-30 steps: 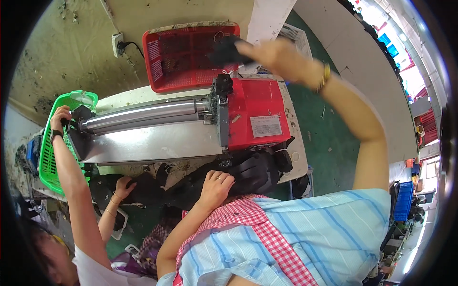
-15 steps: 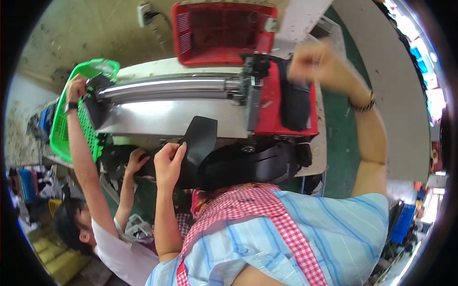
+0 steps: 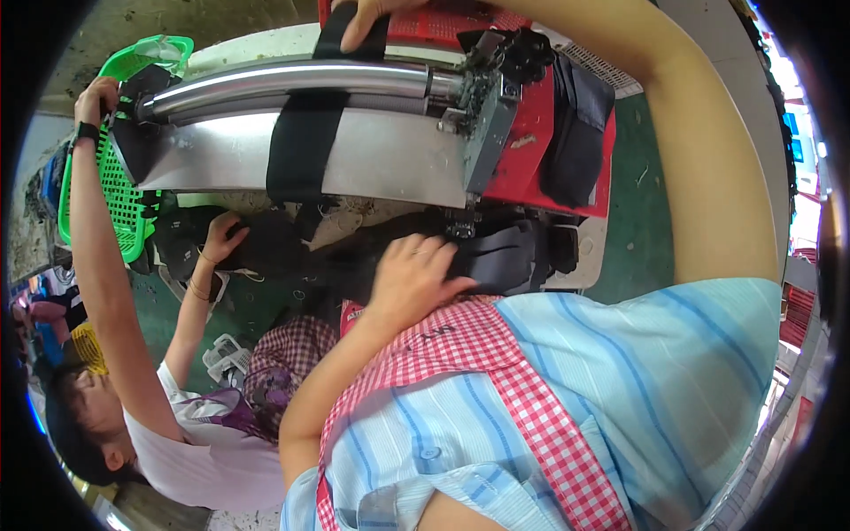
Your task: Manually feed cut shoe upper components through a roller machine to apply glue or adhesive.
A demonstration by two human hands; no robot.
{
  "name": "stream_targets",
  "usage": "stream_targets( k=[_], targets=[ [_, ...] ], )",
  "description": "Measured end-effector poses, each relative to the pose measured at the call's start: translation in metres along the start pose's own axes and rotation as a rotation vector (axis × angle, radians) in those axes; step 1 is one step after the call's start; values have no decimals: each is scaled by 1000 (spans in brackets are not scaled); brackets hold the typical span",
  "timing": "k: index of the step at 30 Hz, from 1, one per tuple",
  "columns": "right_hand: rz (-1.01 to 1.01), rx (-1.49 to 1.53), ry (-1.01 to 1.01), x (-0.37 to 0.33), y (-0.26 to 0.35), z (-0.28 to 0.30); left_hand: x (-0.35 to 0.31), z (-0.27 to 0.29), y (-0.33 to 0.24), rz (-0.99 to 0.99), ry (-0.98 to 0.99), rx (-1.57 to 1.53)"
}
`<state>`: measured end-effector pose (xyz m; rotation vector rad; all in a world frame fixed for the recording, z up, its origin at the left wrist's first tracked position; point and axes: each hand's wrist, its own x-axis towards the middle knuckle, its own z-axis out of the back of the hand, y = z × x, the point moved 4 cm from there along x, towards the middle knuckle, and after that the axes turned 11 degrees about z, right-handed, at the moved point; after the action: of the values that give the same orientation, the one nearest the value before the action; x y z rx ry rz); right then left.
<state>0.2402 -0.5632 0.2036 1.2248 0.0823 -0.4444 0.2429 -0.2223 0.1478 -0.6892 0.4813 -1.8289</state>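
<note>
My right hand [image 3: 370, 12] reaches over the top of the machine and grips the far end of a black fabric strip [image 3: 305, 133]. The strip is draped across the shiny metal roller [image 3: 292, 80] and down the steel plate [image 3: 390, 159]. My left hand [image 3: 412, 276] rests flat, fingers spread, on a pile of dark fabric pieces [image 3: 496, 257] at the machine's near edge. Another black piece [image 3: 575, 133] hangs over the red machine housing [image 3: 531, 142].
A co-worker crouches at the left, one hand [image 3: 93, 93] on a green plastic basket [image 3: 111, 190], the other hand [image 3: 221, 237] on dark fabric below the plate. A red crate [image 3: 452, 22] stands behind the machine. Green floor [image 3: 633, 221] lies to the right.
The black piece my left hand held up now lies over the roller. My right hand moved from the red housing to the strip's far end. My left hand dropped onto the fabric pile.
</note>
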Motion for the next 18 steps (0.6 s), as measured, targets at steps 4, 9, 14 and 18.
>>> stream_targets(
  k=[4,9,14,18],
  targets=[
    [140,-447,-207,-35,55,45,-5,-48,-2,-58,161,63],
    [593,-1126,-656,-81,86,66,-20,-51,3,-211,14,-33],
    [138,-1200,-693,-84,97,77,-7,-60,-6,-203,165,16],
    [674,-604,-465,-73,79,95,-8,-50,2,-253,130,48]
  ],
)
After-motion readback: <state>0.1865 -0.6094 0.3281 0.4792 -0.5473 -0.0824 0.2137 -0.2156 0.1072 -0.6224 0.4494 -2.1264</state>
